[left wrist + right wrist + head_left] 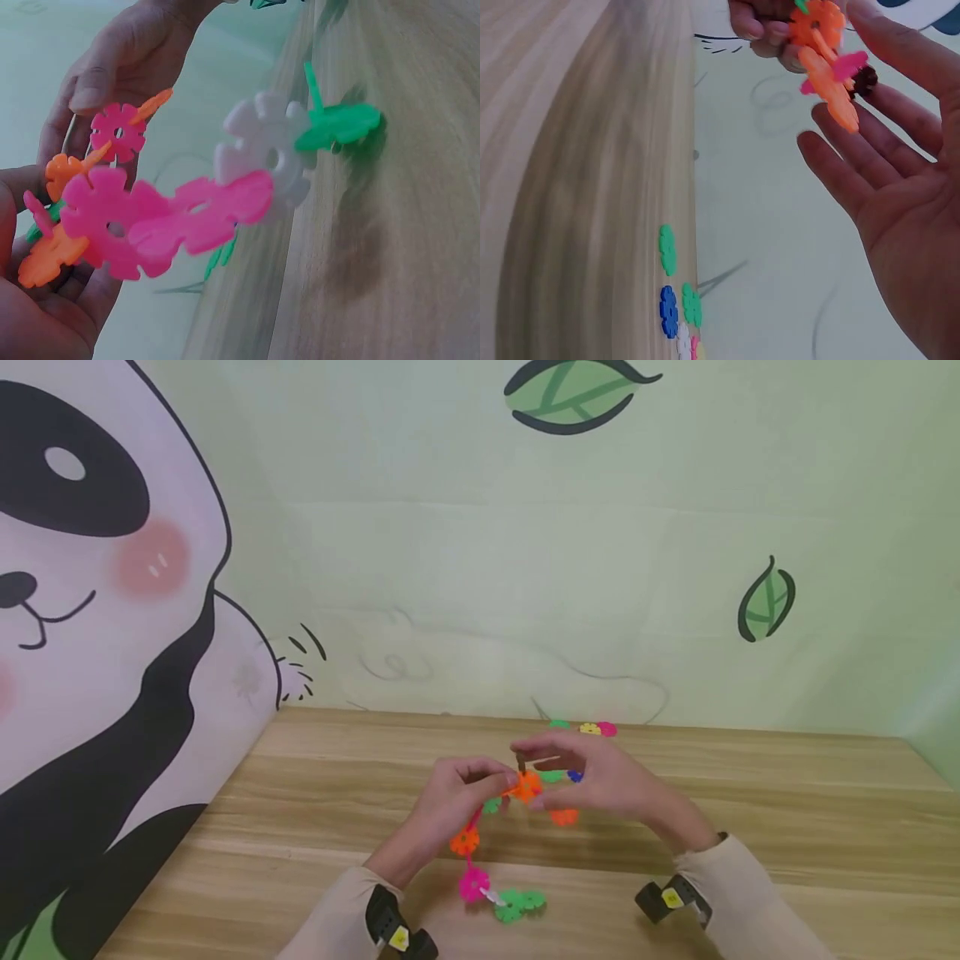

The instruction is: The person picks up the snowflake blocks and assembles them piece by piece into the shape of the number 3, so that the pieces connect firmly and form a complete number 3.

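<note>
A chain of slotted, flower-shaped plastic discs hangs from my left hand (453, 797), which pinches it near an orange disc (527, 786). The fingers of my right hand (600, 781) spread loosely around the chain's upper end. There, a small brown disc (865, 80) sits close to the right fingertips; whether they touch it I cannot tell. Lower down come another orange disc (465, 841), a pink disc (474, 885), a white disc (262, 142) and green discs (517, 905) at the tail, close to the wooden table.
Loose discs lie toward the back of the wooden table (787, 827), among them a green disc (667, 250), a blue disc (669, 311) and a magenta disc (607, 729). An orange disc (564, 817) shows below the right hand. A wall with a painted panda (180, 652) stands behind.
</note>
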A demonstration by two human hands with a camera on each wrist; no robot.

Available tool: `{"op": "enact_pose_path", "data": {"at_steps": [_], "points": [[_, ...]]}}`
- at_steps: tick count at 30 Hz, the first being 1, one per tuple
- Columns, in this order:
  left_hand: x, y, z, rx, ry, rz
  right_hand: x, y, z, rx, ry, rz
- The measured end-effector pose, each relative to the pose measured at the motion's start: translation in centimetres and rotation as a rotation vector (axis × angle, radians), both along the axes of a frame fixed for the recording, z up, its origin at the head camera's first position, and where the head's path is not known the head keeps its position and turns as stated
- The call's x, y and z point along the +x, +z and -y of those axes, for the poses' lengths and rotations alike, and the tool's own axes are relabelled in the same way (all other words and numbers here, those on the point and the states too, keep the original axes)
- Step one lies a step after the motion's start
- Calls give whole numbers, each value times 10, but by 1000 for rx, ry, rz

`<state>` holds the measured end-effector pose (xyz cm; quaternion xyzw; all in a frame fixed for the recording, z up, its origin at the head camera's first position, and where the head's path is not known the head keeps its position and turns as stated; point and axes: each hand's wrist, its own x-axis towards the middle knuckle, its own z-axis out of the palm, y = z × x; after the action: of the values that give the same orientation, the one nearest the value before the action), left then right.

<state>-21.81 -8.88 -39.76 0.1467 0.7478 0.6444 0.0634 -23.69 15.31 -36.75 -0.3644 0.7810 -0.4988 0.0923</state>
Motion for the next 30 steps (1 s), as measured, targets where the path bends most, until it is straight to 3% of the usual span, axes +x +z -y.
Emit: {"op": "enact_pose_path", "data": {"at_steps": [7,13,30], "points": [[0,1,0,10,46,14,3,-7,8,11,-45,-122],[0,1,0,10,49,12,3,-12,12,-9,-68,-222],[-1,-2,-1,8,31,6,1,-16,14,-46,-33,-338]]}}
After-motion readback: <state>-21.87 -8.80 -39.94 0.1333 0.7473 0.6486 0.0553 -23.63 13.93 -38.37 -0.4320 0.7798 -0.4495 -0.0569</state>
